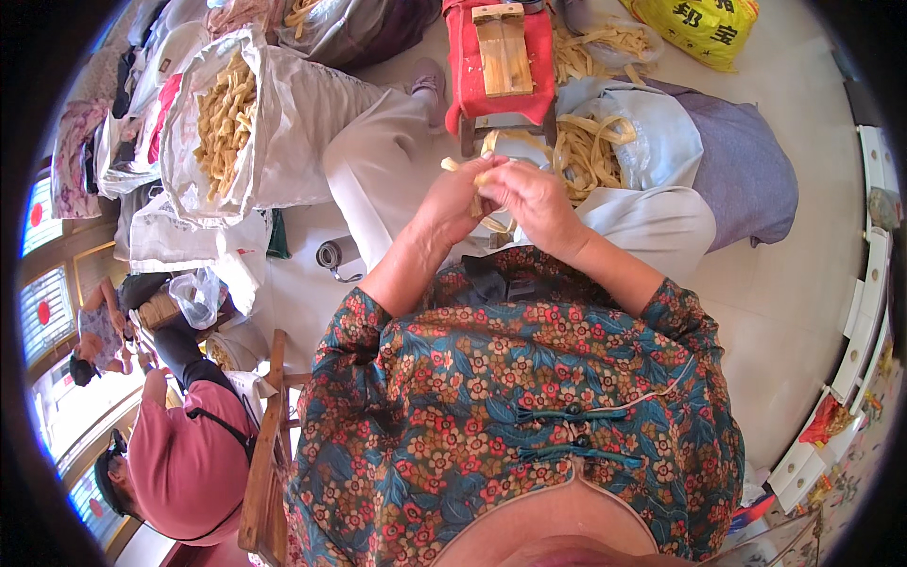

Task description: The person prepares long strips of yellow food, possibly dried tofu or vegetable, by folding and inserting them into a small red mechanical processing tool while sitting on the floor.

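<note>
My left hand and my right hand meet above my lap, fingers closed on a pale yellow, flat pliable strip. A short end of it sticks out to the left of the fingers, and a loop hangs below them. The material of the strip cannot be told. Just beyond stands a small stool with a red cloth, bearing a wooden board with a crosspiece. Right of my hands, a plastic-lined bag holds long loose strips.
On the left, a white woven sack holds many small knotted pieces. More strips lie near a yellow printed bag. A strapped cylindrical object lies on the floor. A wooden chair and people are at lower left.
</note>
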Demonstrator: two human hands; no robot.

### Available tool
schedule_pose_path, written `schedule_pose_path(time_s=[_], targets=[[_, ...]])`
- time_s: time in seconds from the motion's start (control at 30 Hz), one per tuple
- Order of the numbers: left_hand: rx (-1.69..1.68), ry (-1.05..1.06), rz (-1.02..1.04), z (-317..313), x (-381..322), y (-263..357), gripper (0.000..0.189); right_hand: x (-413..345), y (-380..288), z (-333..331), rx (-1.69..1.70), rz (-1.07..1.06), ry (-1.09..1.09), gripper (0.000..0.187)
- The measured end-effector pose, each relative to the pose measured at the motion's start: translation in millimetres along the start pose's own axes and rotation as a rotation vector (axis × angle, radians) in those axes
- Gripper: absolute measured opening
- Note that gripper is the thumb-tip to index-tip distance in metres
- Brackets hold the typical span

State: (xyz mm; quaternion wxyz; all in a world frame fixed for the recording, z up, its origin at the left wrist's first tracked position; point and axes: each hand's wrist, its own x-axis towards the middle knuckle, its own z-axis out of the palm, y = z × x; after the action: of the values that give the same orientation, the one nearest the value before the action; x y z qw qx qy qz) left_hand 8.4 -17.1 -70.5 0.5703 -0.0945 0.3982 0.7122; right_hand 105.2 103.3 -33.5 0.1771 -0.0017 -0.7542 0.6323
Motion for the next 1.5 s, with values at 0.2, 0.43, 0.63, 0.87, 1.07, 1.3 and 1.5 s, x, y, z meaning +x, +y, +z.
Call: schedule_pose_path(time_s=[0.2,0.43,0.63,0.87,1.07,1.3,1.5], targets=[[0.428,-0.006,0.073,14.8,-3.0,3.7,0.019,22.1,0.6,-7.5,-0.078,-0.032,0.166,0.016],[1.384,0.373,1.178,40.6,-24.9,13.9,0.021,26.6,20.4,-9.6,0.602,0.504,0.168,0.022],[1.406,0.193,1.207,40.7,-26.5,21.6,0.018,19.5,10.5,-10.4,0.683,0.57,-0.05,0.025],[0.556,0.0,0.536,41.6,-31.0,22.9,0.012,18.8,-21.0,-30.2,-0.321,0.061,-0.036,0.021],[0.766,0.087,0.644,44.0,-28.2,23.5,0.014,28.1,-18.9,-36.9,0.297,0.344,-0.106,0.018],[0.782,0.088,0.518,37.2,-31.1,30.4,0.023,23.5,-2.2,-26.9,0.215,0.327,0.031,0.022],[0.892,-0.003,0.442,47.7,-30.1,36.0,0.022,28.2,0.1,-37.0,0.494,0.585,0.109,0.033]])
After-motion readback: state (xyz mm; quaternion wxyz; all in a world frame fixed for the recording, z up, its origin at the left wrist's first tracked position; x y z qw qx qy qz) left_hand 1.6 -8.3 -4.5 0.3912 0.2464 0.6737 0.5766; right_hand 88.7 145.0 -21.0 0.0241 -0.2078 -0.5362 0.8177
